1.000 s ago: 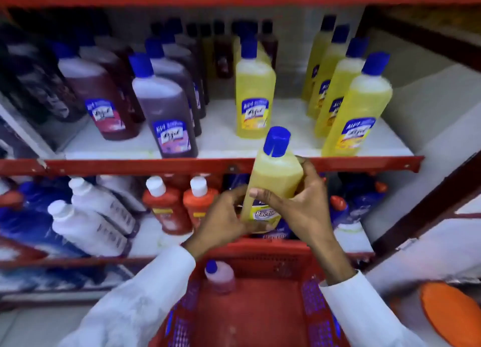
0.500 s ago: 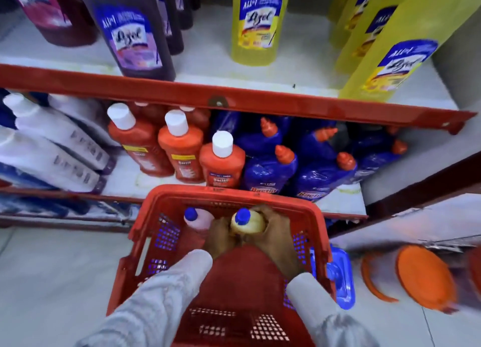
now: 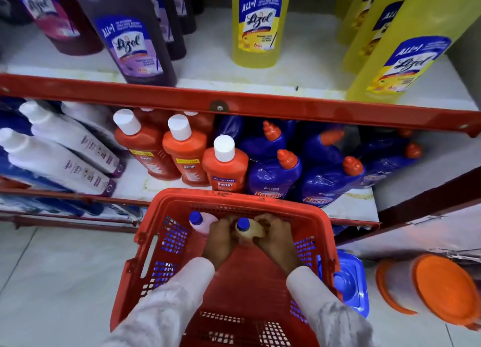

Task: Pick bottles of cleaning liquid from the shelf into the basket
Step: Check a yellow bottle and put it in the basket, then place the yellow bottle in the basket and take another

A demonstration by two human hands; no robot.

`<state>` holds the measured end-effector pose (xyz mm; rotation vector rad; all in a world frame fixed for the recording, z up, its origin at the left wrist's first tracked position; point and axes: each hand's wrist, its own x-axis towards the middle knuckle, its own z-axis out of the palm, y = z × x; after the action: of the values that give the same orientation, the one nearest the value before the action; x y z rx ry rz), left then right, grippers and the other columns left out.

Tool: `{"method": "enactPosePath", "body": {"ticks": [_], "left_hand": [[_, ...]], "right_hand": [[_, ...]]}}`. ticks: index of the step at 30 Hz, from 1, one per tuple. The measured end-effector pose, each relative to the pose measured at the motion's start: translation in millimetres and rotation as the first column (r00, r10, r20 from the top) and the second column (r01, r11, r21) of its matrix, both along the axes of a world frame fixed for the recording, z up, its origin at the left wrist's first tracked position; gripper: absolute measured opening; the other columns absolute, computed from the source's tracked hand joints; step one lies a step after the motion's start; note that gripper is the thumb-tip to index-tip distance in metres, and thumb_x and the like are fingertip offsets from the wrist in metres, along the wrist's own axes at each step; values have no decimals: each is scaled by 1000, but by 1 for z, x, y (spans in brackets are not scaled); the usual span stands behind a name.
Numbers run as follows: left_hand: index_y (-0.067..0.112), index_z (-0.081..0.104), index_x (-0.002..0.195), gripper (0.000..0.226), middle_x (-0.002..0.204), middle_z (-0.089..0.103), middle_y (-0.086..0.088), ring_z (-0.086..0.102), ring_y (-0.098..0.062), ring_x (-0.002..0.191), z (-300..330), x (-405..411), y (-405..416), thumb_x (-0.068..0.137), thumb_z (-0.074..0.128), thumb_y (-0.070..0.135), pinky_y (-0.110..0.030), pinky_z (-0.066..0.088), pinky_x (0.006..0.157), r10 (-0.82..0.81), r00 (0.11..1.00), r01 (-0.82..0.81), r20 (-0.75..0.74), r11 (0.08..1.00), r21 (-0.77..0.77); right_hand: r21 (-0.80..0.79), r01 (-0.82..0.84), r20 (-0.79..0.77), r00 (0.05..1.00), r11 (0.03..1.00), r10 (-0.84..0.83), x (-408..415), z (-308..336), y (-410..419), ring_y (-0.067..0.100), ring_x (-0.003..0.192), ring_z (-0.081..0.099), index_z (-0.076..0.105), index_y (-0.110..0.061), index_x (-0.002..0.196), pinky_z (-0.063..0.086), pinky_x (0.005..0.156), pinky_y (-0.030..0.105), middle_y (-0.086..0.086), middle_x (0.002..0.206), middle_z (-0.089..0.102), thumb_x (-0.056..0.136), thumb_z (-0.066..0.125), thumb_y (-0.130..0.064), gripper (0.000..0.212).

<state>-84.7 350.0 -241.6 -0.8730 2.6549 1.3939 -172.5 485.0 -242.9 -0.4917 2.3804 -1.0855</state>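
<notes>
A red plastic basket (image 3: 316,223) stands on the floor below the shelves. Inside it, my left hand (image 3: 220,238) and my right hand (image 3: 276,236) both clasp a yellow bottle with a blue cap (image 3: 246,229), held upright near the basket's far end. A pink bottle with a blue cap (image 3: 199,220) stands in the basket just left of my left hand. On the upper shelf (image 3: 234,104) stand yellow Lizol bottles (image 3: 260,24) and purple Lizol bottles (image 3: 135,39).
The lower shelf holds white bottles (image 3: 65,149), orange Bactin bottles (image 3: 182,154) and blue Bactin bottles (image 3: 273,175). A blue lid (image 3: 348,284) lies right of the basket; orange-lidded containers (image 3: 440,289) sit further right. White floor tiles (image 3: 59,276) lie to the left.
Both hands carried the yellow bottle from in front of the shelf down into the basket. The view has tilted down and closed in on the basket.
</notes>
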Motion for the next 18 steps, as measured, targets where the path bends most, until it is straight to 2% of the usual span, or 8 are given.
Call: {"method": "enactPosePath", "body": {"ticks": [1,3,5,7,10,14,16,18], "left_hand": [[17,71,95,36,82,67,10,61,-1,76,21,1,3,74,55,-8,-21,55,69,1,998,1,-64,1000,25],[23,71,95,47,82,69,12,61,5,74,67,1,4,68,50,-10,-15,51,73,19,981,-20,-195,1000,-6],[25,69,97,47,97,72,6,62,-1,85,107,-3,2,67,53,-7,-17,47,80,-95,941,14,-324,970,-242],[25,67,103,43,111,69,2,62,-15,102,140,-15,-1,73,61,-5,-29,49,90,-217,898,25,-382,893,-448],[23,65,110,29,124,64,1,55,-23,115,183,-45,1,84,67,10,-41,47,94,-320,808,-90,-495,763,-640],[22,56,125,41,139,54,-5,41,-27,134,217,-88,3,86,66,28,-52,31,114,-350,775,-173,-526,683,-710],[23,51,130,47,142,50,-7,35,-28,139,220,-106,-4,87,63,33,-55,23,118,-329,801,-150,-500,698,-700],[25,46,134,50,144,49,-7,34,-27,141,218,-120,-8,88,60,40,-56,20,119,-303,846,-114,-440,701,-704]], "right_hand": [[-11,-4,-27,1000,1000,4,-2,14,2,18,94,74,75,-16,103,58,92,36,3,102,79,63,78,-3,42],[-86,24,-98,995,996,-32,-10,51,7,14,90,75,74,-22,102,60,89,38,-1,98,80,68,75,-2,40],[-214,67,-231,966,975,-117,-19,98,11,7,84,74,73,-26,98,60,83,30,-5,96,79,74,73,-3,33],[-379,105,-356,901,920,-249,-28,148,13,3,84,72,73,-24,97,60,77,26,-8,95,76,80,72,-3,27],[-554,128,-519,719,823,-462,-45,203,14,16,90,70,70,-16,106,60,80,37,-3,101,71,83,73,-5,25],[-677,224,-583,418,701,-697,-77,236,13,36,122,52,51,-1,131,44,105,49,10,133,54,74,82,-9,66],[-695,314,-530,383,647,-756,-99,246,10,36,135,41,40,2,141,33,116,46,19,145,45,70,85,-20,87],[-677,404,-451,432,615,-781,-120,254,7,36,141,34,29,0,148,29,119,46,21,152,38,67,88,-32,104]]}}
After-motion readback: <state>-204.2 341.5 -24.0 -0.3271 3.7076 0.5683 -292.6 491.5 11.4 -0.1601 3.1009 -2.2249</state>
